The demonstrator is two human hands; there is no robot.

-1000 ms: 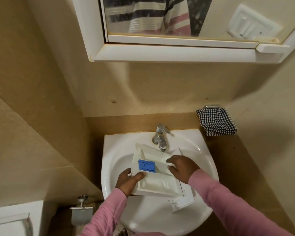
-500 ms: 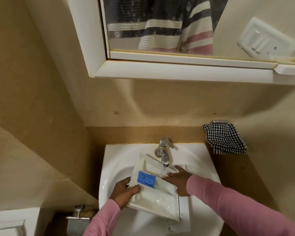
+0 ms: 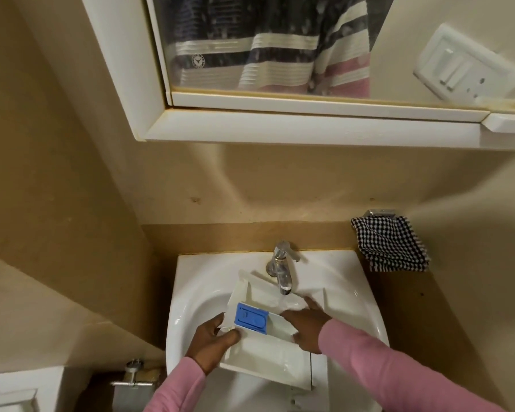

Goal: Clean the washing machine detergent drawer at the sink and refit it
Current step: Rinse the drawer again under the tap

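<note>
The white detergent drawer [image 3: 265, 356] with a blue insert [image 3: 251, 318] lies tilted inside the white sink [image 3: 191, 292], under the chrome tap [image 3: 282, 269]. Water runs from the tap into the drawer's far compartment. My left hand [image 3: 213, 340] grips the drawer's left edge beside the blue insert. My right hand [image 3: 305, 324] lies on the drawer's right side, fingers stretched into the wet compartment under the stream. Both arms wear pink sleeves.
A black-and-white checked cloth [image 3: 390, 248] hangs on a hook on the wall to the right of the sink. A mirrored cabinet [image 3: 280, 126] juts out above. A chrome fitting [image 3: 133, 379] sits low on the left, next to a white fixture [image 3: 9, 394].
The view has tilted upward, so the sink sits lower in frame. The drawer has shifted under the running water, and my right hand has moved into the stream.
</note>
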